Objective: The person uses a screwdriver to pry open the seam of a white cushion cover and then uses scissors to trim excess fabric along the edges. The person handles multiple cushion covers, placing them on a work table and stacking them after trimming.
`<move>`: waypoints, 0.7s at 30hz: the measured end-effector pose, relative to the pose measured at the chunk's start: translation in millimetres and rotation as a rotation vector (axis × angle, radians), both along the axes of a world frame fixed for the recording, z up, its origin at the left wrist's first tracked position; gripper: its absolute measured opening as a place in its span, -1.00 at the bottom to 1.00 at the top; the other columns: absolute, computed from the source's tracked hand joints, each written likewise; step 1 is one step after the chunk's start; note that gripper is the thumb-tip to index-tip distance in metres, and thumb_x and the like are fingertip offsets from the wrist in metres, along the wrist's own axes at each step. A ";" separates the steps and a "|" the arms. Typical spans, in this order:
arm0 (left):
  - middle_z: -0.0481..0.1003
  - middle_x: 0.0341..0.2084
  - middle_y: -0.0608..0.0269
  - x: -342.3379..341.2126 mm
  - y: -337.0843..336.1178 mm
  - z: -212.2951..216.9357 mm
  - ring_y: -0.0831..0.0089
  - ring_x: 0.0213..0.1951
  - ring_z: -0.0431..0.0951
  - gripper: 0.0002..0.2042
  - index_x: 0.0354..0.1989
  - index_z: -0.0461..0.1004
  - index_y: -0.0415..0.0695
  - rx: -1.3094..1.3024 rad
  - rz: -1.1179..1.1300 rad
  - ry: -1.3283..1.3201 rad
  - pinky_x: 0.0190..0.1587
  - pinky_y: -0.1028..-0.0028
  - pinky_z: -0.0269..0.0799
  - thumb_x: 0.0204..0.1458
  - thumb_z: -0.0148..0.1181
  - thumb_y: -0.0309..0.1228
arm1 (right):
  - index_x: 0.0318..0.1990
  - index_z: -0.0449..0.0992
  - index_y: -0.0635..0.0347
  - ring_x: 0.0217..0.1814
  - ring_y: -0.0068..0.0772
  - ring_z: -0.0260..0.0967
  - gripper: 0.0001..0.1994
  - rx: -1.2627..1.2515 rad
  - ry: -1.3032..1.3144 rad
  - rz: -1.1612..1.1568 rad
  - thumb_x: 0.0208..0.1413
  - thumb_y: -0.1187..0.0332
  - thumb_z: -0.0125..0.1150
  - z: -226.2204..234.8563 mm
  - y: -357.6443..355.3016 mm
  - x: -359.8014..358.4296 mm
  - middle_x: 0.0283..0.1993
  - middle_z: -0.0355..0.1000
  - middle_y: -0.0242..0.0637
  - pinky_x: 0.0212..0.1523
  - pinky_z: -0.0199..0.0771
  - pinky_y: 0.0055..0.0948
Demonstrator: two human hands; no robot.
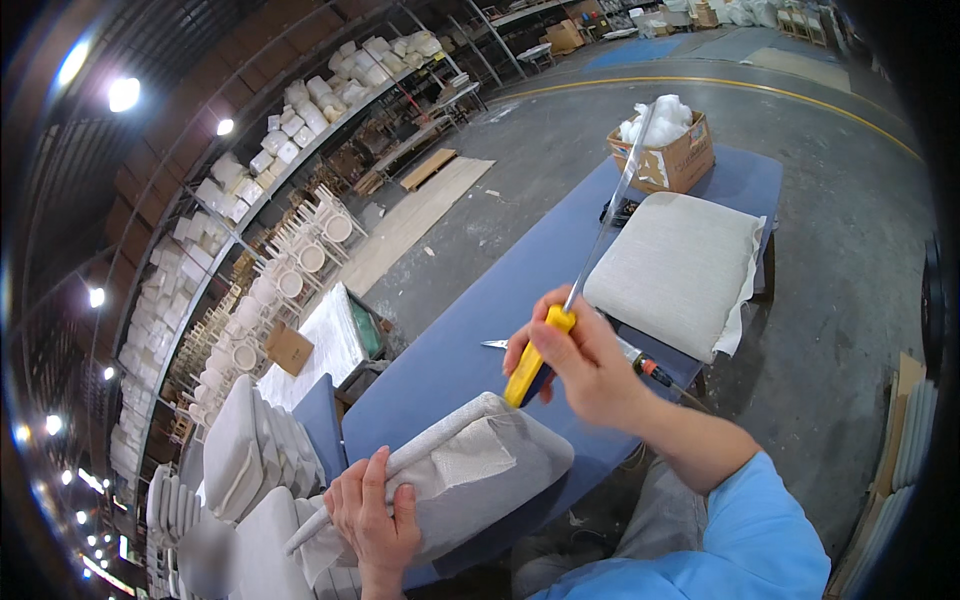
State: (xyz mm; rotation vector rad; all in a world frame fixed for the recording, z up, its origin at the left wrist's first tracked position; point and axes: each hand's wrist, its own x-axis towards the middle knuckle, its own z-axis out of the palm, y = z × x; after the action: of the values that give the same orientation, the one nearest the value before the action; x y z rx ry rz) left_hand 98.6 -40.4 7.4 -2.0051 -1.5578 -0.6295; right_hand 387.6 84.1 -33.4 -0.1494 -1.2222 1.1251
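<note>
My left hand [375,515] grips the edge of a light grey upholstered seat cushion [540,450], which stands tilted at the near side of the blue padded table [440,350]. A paler fabric patch shows on the cushion's side. Above its far corner, my right hand [575,360] is closed round the yellow handle of a tool with a long, thin metal blade [612,200]. The blade points up and away; the handle's lower end comes close to the cushion's corner. Past my right hand lies another grey cushion [680,265] with loose fabric edges.
Pointed metal tips [495,344] lie beside my right hand, and a black-and-orange tool [655,372] with a hose on its other side. A cardboard box [675,160] of white stuffing stands at the table's far end. Stacked cushions [250,450] rise at left; chair frames [310,258] stand beyond.
</note>
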 end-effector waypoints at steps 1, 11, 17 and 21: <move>0.54 -0.09 0.12 -0.2 -2.4 -0.5 0.14 -0.07 0.51 -0.55 0.19 0.57 -0.16 -0.006 0.002 0.002 0.09 0.17 0.25 0.18 0.22 -0.19 | 0.06 0.25 0.04 -0.11 -0.51 0.54 -0.79 -0.023 0.051 0.002 0.56 0.14 -0.09 16.8 -4.1 8.0 -0.10 0.54 -0.21 -0.31 0.55 -0.59; 0.51 0.08 0.01 -6.2 -11.1 15.3 0.03 0.08 0.48 -0.55 0.25 0.51 -0.16 -0.165 -0.065 -0.058 0.20 0.13 0.27 0.19 0.18 -0.32 | -0.09 0.33 0.12 -0.40 -0.45 0.47 -0.77 -0.182 -0.133 -0.222 0.52 0.15 0.00 3.9 28.4 11.9 -0.36 0.54 -0.26 -0.34 0.46 -0.35; 0.60 0.00 -0.21 -11.3 -30.5 44.7 -0.17 0.07 0.59 -0.67 0.19 0.54 -0.27 -0.372 -0.031 -0.165 0.15 0.11 0.46 0.33 0.11 -0.38 | 0.06 0.54 0.12 -0.02 0.14 0.62 -0.55 -0.327 -1.245 -0.368 0.31 -0.08 0.20 -150.5 56.9 -40.7 -0.13 0.64 0.05 0.00 0.55 0.06; 0.61 -0.07 -0.18 0.7 -38.2 59.0 -0.15 -0.02 0.60 -0.65 0.19 0.53 -0.28 -0.370 -0.110 -0.145 0.11 0.11 0.48 0.32 0.15 -0.35 | 0.07 0.59 0.14 -0.06 0.13 0.60 -0.56 -0.143 -1.199 -0.594 0.34 -0.05 0.17 -174.5 69.8 -53.5 -0.10 0.65 -0.01 0.03 0.57 0.02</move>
State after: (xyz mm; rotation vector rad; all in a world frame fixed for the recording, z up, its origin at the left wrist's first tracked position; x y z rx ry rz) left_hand 99.3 -78.7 66.4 -2.3760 -1.7628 -0.5712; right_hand 334.0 153.9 -208.0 -1.3505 -1.9260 0.5292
